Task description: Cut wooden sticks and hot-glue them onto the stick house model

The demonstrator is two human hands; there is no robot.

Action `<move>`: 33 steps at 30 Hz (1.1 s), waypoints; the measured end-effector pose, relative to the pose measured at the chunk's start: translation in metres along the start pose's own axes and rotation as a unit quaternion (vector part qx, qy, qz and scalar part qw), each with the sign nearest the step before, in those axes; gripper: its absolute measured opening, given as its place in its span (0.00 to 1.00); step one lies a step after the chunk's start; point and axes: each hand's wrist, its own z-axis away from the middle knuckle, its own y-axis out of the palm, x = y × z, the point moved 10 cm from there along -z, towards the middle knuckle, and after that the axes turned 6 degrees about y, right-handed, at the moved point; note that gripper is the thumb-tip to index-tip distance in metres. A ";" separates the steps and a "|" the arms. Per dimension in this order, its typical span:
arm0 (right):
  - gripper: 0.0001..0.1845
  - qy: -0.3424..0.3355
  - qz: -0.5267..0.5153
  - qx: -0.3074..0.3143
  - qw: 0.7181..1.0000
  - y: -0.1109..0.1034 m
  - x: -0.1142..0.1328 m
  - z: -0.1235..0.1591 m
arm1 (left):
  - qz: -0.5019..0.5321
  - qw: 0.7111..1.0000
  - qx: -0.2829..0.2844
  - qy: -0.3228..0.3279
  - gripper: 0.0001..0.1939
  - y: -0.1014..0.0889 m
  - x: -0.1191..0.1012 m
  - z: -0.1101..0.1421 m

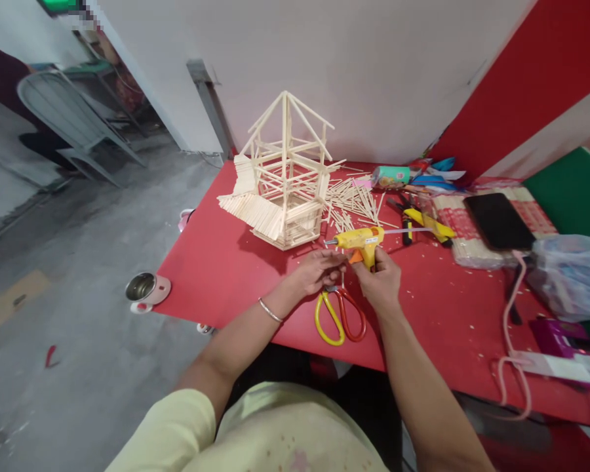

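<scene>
My right hand [382,283] is wrapped round the handle of a yellow glue gun [358,238] with an orange trigger. Its nozzle points left, and a clear glue stick [408,230] juts from the back. Just below the nozzle, my left hand [319,270] has its fingers drawn together; whatever they pinch is too small to make out. Beneath both hands lie scissors [338,318] with one yellow and one red handle loop. Behind them stands a frame house [285,177] built of thin wooden sticks, with a peaked open roof and slatted lower eaves.
Loose sticks [356,200] are heaped right of the house. Pliers [407,226], a yellow cutter [429,223], a phone [499,221] on packed sticks and a plastic bag [573,275] lie rightward. A cup [147,289] is at the left edge. Someone sits near a chair [71,118].
</scene>
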 end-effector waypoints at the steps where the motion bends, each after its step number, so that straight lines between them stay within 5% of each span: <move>1: 0.13 -0.002 0.000 0.000 1.000 0.000 -0.001 0.000 | 0.000 1.000 0.001 0.000 0.19 0.000 0.000 0.000; 12: 0.13 -0.005 -0.002 0.008 1.000 0.000 -0.005 -0.001 | -0.006 1.000 -0.020 0.007 0.21 -0.001 -0.003 0.002; 21: 0.11 -0.019 -0.019 0.022 0.999 0.004 -0.004 0.000 | -0.098 0.990 -0.064 0.079 0.11 -0.009 -0.012 -0.003; 24: 0.11 -0.034 0.004 0.015 0.999 0.005 0.005 0.004 | -0.188 0.964 -0.101 0.158 0.07 -0.019 -0.035 0.012; 29: 0.17 -0.053 -0.007 0.011 0.998 -0.009 0.041 0.032 | -0.285 0.885 -0.143 0.339 0.04 -0.046 -0.091 0.077; 31: 0.19 -0.058 0.008 -0.013 0.998 -0.021 0.054 0.051 | -0.272 0.866 -0.198 0.370 0.04 -0.070 -0.111 0.098; 33: 0.20 -0.061 0.031 -0.036 0.997 -0.031 0.064 0.073 | -0.248 0.878 -0.225 0.342 0.05 -0.090 -0.119 0.100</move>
